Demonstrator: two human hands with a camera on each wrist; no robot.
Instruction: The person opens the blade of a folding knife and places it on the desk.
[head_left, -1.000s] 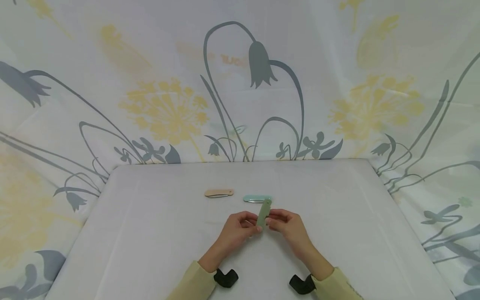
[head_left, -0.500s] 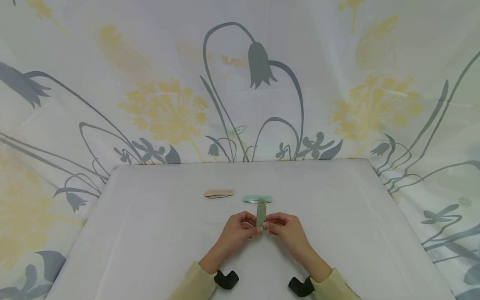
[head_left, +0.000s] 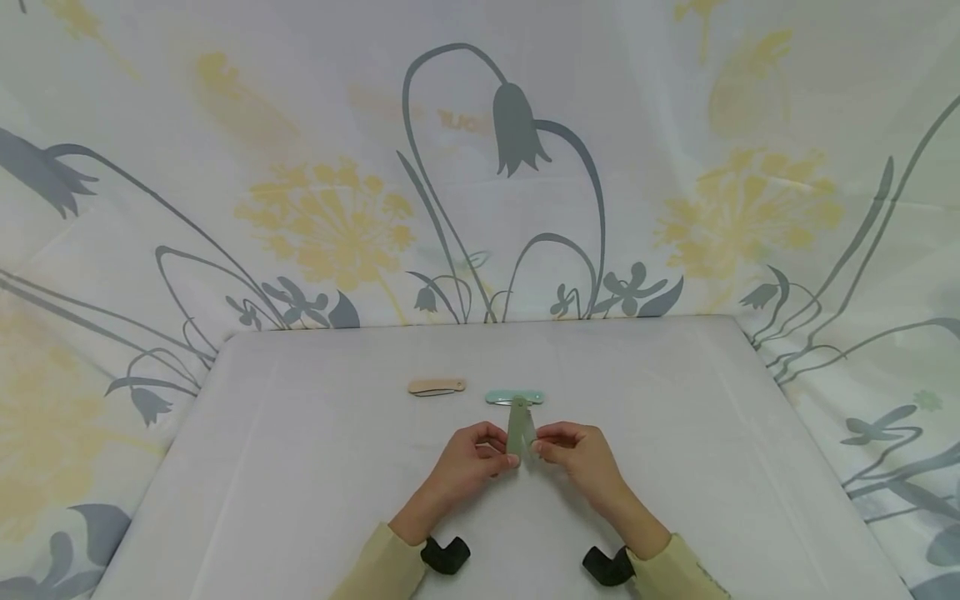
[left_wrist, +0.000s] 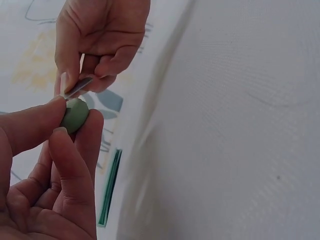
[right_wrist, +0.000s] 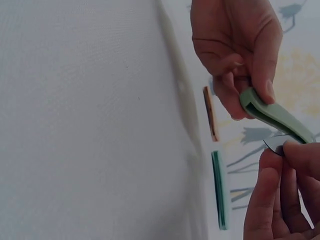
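A green folding knife (head_left: 515,429) is held up over the white table, its blade (right_wrist: 276,144) swung partway out of the handle. My left hand (head_left: 468,458) pinches the handle (right_wrist: 277,114) near its lower end between thumb and fingers. On the other side, my right hand (head_left: 581,457) pinches the blade between thumb and fingertip. Just beyond the hands lies a folded mint-green knife (head_left: 498,397), partly covered by the held one in the head view. Farther left a folded peach knife (head_left: 437,387) rests on the table.
A white cloth covers the table (head_left: 300,467). Behind and at the sides hangs a curtain (head_left: 637,208) printed with grey and yellow flowers. Black straps with camera mounts (head_left: 446,556) sit at both wrists.
The green knife has turned more upright, and its blade now stands out from the handle. My right hand came in against the knife, then drew right with the blade.
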